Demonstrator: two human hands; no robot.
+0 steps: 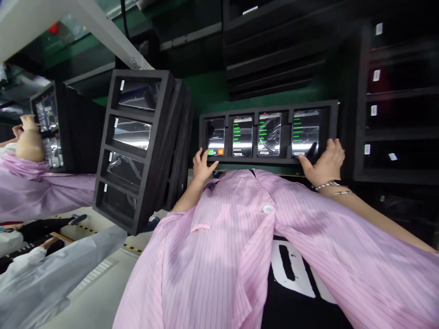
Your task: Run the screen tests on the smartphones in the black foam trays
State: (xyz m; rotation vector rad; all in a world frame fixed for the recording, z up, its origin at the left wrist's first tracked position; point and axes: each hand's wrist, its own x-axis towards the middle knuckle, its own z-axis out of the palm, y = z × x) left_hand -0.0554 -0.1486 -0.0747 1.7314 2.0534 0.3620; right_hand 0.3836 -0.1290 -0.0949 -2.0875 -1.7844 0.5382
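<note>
A black foam tray (329, 107) lies in front of me with a row of lit phones in its slots. My left hand (202, 167) is open with its fingers spread, and its fingertips touch the lower part of the leftmost phone (216, 135), near an orange button. My right hand (325, 163) wears a bracelet and rests open on the tray's near edge. Its thumb is at the bottom of the rightmost phone (305, 130). The two middle phones (255, 135) show green lines of text and are untouched. My pink striped coat (219, 246) fills the foreground.
A stack of black foam trays (137, 146) with dark phones leans upright to the left of my tray. More dark racks (394, 114) stand at right and behind. At far left, a person in a pink coat (41, 187) and one in white (51, 269) are at work.
</note>
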